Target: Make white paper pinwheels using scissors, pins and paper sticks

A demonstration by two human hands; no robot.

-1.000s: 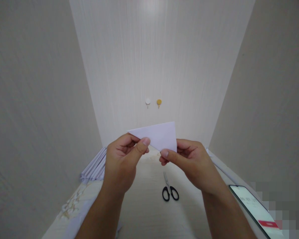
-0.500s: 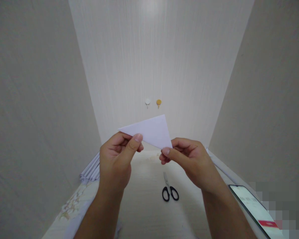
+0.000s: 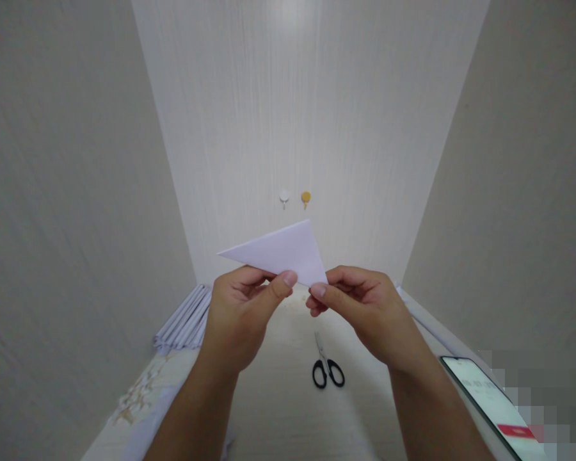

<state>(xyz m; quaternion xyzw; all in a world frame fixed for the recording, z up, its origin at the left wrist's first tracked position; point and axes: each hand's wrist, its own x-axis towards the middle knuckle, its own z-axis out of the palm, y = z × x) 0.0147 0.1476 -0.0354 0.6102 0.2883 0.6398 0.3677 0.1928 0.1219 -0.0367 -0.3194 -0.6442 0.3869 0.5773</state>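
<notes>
A white folded paper (image 3: 283,250), roughly triangular with its sharp tip to the left, is held up above the table between both hands. My left hand (image 3: 247,314) pinches its lower edge near the middle, thumb in front and fingers behind. At the lower right corner, my right hand (image 3: 365,307) grips the paper between thumb and fingers. Beneath the hands lies a pair of scissors (image 3: 322,365) with black handles, blades pointing away from me and nearly closed.
On the left lies a stack of folded pale material (image 3: 185,320). A phone (image 3: 489,403) with a lit screen rests at the right edge of the table (image 3: 278,397). Two small hooks, one white (image 3: 284,196) and one yellow (image 3: 306,197), hang on the back wall.
My left hand has slid right along the paper's lower edge, closer to my right hand. The paper has shifted slightly left; the right hand stays nearly still.
</notes>
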